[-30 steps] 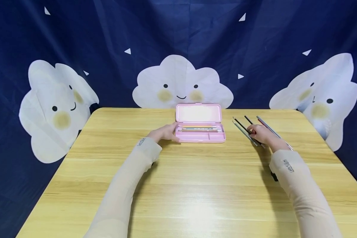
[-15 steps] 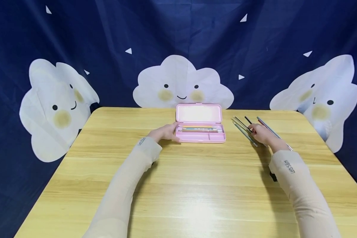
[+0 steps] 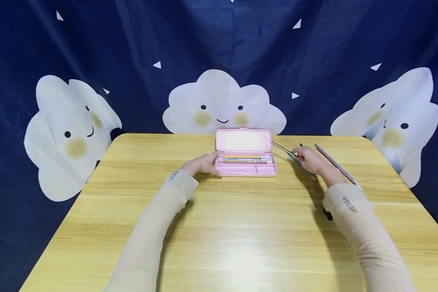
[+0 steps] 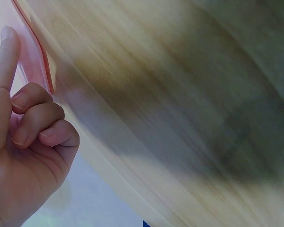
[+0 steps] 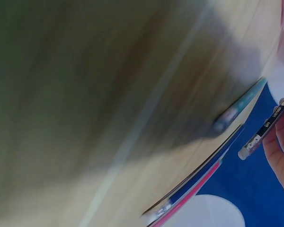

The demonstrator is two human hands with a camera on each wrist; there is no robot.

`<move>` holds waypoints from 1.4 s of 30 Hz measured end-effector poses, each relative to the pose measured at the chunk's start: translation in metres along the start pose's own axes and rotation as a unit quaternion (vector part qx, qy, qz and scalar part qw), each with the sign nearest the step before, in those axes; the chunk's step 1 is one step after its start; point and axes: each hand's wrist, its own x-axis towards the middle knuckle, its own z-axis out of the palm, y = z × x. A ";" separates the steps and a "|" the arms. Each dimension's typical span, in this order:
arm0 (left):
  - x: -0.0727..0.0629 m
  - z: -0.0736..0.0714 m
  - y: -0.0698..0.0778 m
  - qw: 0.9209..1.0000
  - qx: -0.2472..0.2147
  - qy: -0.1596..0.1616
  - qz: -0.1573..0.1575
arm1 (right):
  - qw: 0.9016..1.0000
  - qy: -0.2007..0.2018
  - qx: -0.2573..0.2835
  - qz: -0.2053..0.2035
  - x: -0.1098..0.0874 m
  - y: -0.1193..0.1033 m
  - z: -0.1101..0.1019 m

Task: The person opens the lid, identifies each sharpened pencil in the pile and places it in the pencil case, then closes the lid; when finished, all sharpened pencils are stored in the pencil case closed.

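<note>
An open pink pencil case (image 3: 237,175) stands near the table's far edge with several pencils (image 3: 244,158) in its upper compartment. My left hand (image 3: 203,163) holds the case's left end between thumb and finger. In the left wrist view one straight finger lies against the pink case (image 4: 35,61), the others curled. Right of the case, my right hand (image 3: 310,159) pinches a black pencil (image 3: 282,148), its tip pointing toward the lid. In the right wrist view the black pencil's (image 5: 266,127) white eraser end sticks out from the fingers, raised over the table.
Below the right hand a teal pencil (image 3: 309,173) lies on the table (image 3: 241,227). A red pencil (image 3: 333,161) and a blue one lie side by side to the right, with a dark pencil tip (image 3: 301,144) near the hand. A dark blue cloth with clouds (image 3: 224,105) hangs behind.
My right hand has picked up the black pencil from the loose ones and moved it left and up, toward the case. My left hand stays at the case.
</note>
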 end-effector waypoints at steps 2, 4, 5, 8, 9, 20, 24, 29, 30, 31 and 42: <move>0.000 0.001 -0.001 1.000 0.001 -0.001 -0.001 | 1.000 0.005 -0.001 -0.011 0.004 -0.005 0.003; 0.000 0.003 -0.001 1.000 0.000 -0.001 -0.002 | 1.000 0.006 -0.006 -0.019 0.007 -0.010 0.006; 0.000 0.003 -0.001 1.000 0.000 -0.001 -0.002 | 1.000 0.005 -0.006 -0.024 0.009 -0.012 0.008; -0.001 0.003 -0.001 1.000 -0.001 0.002 0.001 | 0.999 -0.003 -0.008 -0.033 0.016 -0.021 0.011; -0.001 0.003 -0.001 1.000 -0.002 0.002 0.000 | 0.999 -0.005 -0.008 -0.037 0.018 -0.023 0.012; -0.001 0.002 -0.001 1.000 0.004 0.003 0.002 | 0.999 -0.030 -0.015 -0.042 0.043 -0.056 0.027; 0.000 0.003 0.000 1.000 0.010 0.005 0.004 | 0.998 -0.054 -0.024 -0.037 0.051 -0.068 0.031; -0.001 0.003 0.000 1.000 0.013 0.007 0.006 | 0.995 -0.077 -0.042 -0.048 0.063 -0.078 0.034; -0.001 0.003 0.001 1.000 0.014 0.007 0.007 | 0.995 -0.081 -0.042 -0.047 0.065 -0.080 0.035; -0.001 0.002 0.001 1.000 0.016 0.008 0.008 | 0.994 -0.085 -0.043 -0.050 0.067 -0.081 0.036; -0.002 -0.001 0.004 1.000 0.025 0.005 -0.001 | 0.992 -0.089 -0.015 -0.090 0.076 -0.091 0.043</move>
